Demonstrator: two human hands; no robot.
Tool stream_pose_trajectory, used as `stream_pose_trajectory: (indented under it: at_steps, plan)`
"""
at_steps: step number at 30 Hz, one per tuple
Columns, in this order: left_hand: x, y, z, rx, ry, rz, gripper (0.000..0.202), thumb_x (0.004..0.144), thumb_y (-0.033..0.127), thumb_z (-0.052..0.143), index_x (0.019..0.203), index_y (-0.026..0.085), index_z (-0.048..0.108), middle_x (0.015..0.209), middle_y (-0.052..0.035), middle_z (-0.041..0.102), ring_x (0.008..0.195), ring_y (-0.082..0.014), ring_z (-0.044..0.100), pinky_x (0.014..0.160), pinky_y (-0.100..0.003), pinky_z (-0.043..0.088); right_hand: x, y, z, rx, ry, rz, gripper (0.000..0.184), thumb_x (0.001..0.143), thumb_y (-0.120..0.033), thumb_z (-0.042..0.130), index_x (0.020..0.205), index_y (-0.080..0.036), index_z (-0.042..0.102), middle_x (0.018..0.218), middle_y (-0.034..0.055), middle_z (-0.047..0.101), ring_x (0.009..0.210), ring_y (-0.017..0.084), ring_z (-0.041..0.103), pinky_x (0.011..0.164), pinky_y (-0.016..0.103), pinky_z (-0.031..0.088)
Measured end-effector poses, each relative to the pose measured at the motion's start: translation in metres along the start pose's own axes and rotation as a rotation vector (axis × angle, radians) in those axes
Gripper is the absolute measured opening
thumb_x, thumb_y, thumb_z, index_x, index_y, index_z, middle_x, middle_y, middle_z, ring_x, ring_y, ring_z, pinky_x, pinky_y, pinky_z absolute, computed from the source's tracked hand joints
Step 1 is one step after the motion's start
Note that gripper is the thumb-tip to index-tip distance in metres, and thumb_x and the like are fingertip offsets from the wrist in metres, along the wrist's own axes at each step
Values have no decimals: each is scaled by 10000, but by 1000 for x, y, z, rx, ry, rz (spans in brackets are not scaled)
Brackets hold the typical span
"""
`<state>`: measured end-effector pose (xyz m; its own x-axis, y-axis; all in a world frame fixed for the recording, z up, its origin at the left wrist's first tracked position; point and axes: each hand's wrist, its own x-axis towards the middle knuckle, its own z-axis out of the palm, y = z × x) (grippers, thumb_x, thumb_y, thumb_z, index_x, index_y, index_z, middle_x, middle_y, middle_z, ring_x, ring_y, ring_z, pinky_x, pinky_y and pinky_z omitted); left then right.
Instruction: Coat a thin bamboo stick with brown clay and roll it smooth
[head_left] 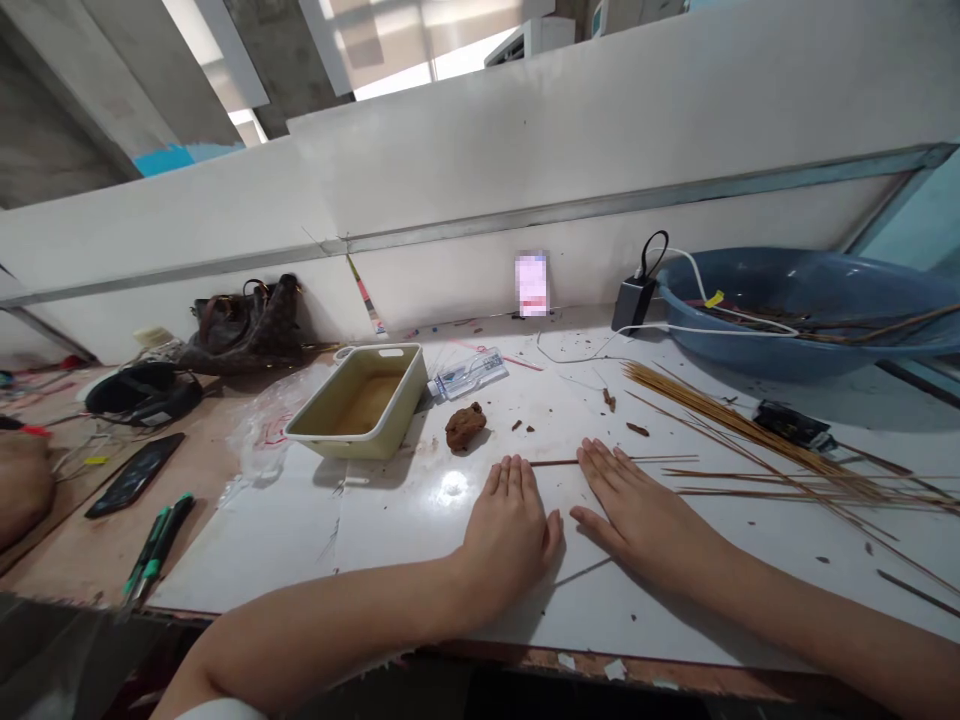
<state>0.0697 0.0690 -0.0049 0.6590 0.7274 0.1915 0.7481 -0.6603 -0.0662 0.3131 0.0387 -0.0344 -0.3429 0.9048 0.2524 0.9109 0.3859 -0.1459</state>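
Palm down on the white table, my left hand [512, 525] lies flat with its fingers stretched out together. My right hand [628, 500] rests the same way beside it, fingers straight and thumb apart. A thin stick with a dark brown coating [555, 463] runs under the fingers of both hands; its bare end sticks out to the right. Beyond my left hand sits a lump of brown clay-like material [466, 427]. Small brown crumbs [637, 429] lie past my right hand. To the right spreads a bundle of thin tan sticks [720, 415].
A yellow-green basin [352, 446] of brownish contents stands left of the lump. At the back right is a large blue basin [810, 345], with a dark charger block [634, 302] and cable beside it. Utility knives [161, 540], a phone [135, 475] and a bag [247, 325] lie left.
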Motion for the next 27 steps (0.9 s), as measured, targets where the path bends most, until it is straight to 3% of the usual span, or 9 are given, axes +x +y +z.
stream_pose_trajectory:
  at_steps: [4, 10, 17, 23, 27]
  plan:
    - [8, -5, -3, -3, -10, -44, 713, 1113, 393, 374, 1642, -82, 428, 1596, -336, 584, 1539, -393, 570, 1306, -539, 396, 8, 8, 1, 20, 18, -15, 844, 1162, -625, 368, 1810, -127, 157, 1774, 212, 402, 1646, 352, 411, 1341, 570, 392]
    - [-9, 3, 5, 26, 7, 5, 777, 1102, 456, 387, 1639, -105, 423, 1590, -358, 573, 1553, -440, 541, 1298, -580, 396, -8, -5, 7, -51, 69, -15, 913, 1142, -652, 401, 1787, -36, 205, 1715, 291, 452, 1597, 420, 478, 1304, 621, 436]
    - [8, -6, -5, 17, -24, -51, 725, 1102, 415, 383, 1565, -131, 498, 1562, -376, 590, 1496, -415, 610, 1281, -528, 435, 9, 5, 4, -15, 34, 7, 848, 1165, -618, 339, 1777, -38, 252, 1751, 271, 402, 1637, 381, 418, 1323, 597, 419]
    - [-10, 2, 3, 41, 11, 1, 789, 1091, 462, 385, 1639, -105, 418, 1556, -361, 605, 1518, -448, 578, 1272, -586, 424, -2, -2, 4, -82, 49, -24, 851, 1151, -639, 380, 1710, 2, 419, 1686, 305, 486, 1583, 407, 501, 1295, 596, 460]
    - [3, -6, -1, 49, 1, -30, 738, 1095, 423, 402, 1617, -95, 458, 1543, -349, 624, 1481, -416, 625, 1263, -554, 447, 9, 7, 3, -95, 51, -37, 827, 1173, -607, 312, 1683, 29, 450, 1692, 310, 468, 1586, 400, 500, 1279, 595, 480]
